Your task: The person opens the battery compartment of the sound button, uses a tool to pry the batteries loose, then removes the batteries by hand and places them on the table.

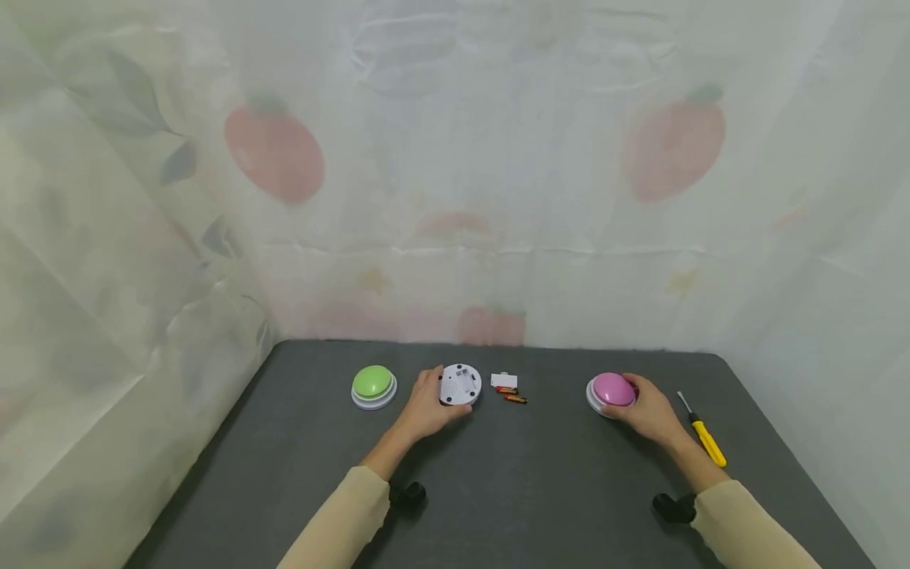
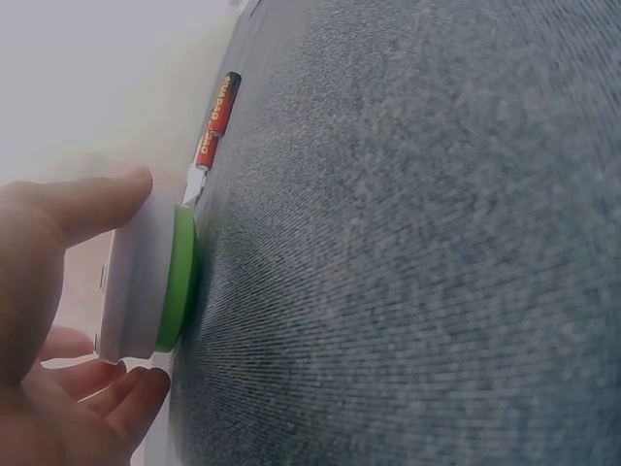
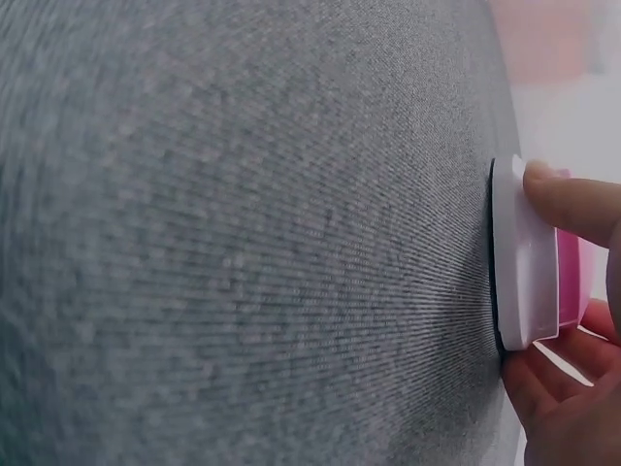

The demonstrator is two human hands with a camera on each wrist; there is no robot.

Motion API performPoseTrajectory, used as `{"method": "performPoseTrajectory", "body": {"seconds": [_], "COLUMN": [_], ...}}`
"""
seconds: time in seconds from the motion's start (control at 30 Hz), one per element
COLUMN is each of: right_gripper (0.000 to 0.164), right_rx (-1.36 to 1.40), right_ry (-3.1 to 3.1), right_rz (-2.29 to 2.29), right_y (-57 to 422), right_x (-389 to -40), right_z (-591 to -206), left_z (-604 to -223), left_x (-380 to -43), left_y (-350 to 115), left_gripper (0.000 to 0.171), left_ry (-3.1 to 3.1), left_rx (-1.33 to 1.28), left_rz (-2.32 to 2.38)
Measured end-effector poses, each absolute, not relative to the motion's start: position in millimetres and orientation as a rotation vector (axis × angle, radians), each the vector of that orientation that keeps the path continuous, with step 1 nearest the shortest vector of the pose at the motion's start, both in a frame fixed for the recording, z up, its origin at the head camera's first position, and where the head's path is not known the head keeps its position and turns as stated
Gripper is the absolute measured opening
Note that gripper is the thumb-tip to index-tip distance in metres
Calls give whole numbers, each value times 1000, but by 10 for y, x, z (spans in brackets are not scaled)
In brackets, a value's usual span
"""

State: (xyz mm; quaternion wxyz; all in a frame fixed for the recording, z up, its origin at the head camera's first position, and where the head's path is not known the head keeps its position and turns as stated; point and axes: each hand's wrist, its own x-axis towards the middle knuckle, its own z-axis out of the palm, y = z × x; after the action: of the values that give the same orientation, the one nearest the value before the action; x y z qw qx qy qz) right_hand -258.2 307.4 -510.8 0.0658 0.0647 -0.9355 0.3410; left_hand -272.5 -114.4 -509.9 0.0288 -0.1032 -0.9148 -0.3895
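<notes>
Pale curtain (image 1: 455,166) with faded red fruit prints hangs behind a dark, ribbed tabletop (image 1: 540,490), where we see three round push-buttons set apart. Our left grip (image 1: 426,407), thumb and fingers curled about its rim, grasps the overturned button (image 1: 460,387); its white underside faces up, and the left wrist view shows its green dome turned down against the tabletop. Our right grip (image 1: 648,411) clasps the pink button (image 1: 614,389), dome up, well off to the right. Green button (image 1: 373,382) sits dome up on the left, with neither grip on it.

As far as we can judge, the overturned button's battery bay is uncovered: a small white cover (image 1: 504,381) lies apart, just to its right, with two batteries (image 1: 515,399) near it. Neither the batteries nor the cover is in place, so that part looks undone; whether the pink and green buttons hold batteries we cannot tell. Our yellow-handled screwdriver (image 1: 705,435) lies beyond the right grip, unheld.
</notes>
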Motion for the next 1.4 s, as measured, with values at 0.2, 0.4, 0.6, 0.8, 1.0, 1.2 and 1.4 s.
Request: {"method": "performPoseTrajectory", "body": {"seconds": [0.2, 0.4, 0.6, 0.8, 1.0, 1.2, 1.4], "right_gripper": [84, 81, 77, 72, 67, 62, 54], "right_rx": [203, 261, 293, 357, 442, 464, 603], "right_ry": [-2821, -2832, -2853, -2826, -2795, -2817, -2782], "right_rz": [1052, 1134, 1225, 1359, 1429, 1505, 1651], "right_y": [3025, 2907, 2745, 2574, 2418, 2293, 2180], "right_x": [-2558, -2510, -2492, -2439, -2385, -2321, -2271], "right_z": [-5087, -5056, -5020, -4946, -4872, -4821, -4782], "left_z": [-5070, -4995, -4872, -4804, -4783, -4777, -4754], "left_x": [-2720, -2638, -2534, -2446, -2370, -2299, -2263], "left_y": [-1137, -1079, -951, -805, -705, -635, -582], "left_gripper": [96, 86, 71, 62, 60, 63, 66], "left_ry": [-2843, -2755, -2646, -2640, -2646, -2665, -2667], "left_rx": [-330, -374, -485, -612, -724, -804, -902], "left_rz": [-1125, -928, -910, -923, -919, -955, -1070]}}
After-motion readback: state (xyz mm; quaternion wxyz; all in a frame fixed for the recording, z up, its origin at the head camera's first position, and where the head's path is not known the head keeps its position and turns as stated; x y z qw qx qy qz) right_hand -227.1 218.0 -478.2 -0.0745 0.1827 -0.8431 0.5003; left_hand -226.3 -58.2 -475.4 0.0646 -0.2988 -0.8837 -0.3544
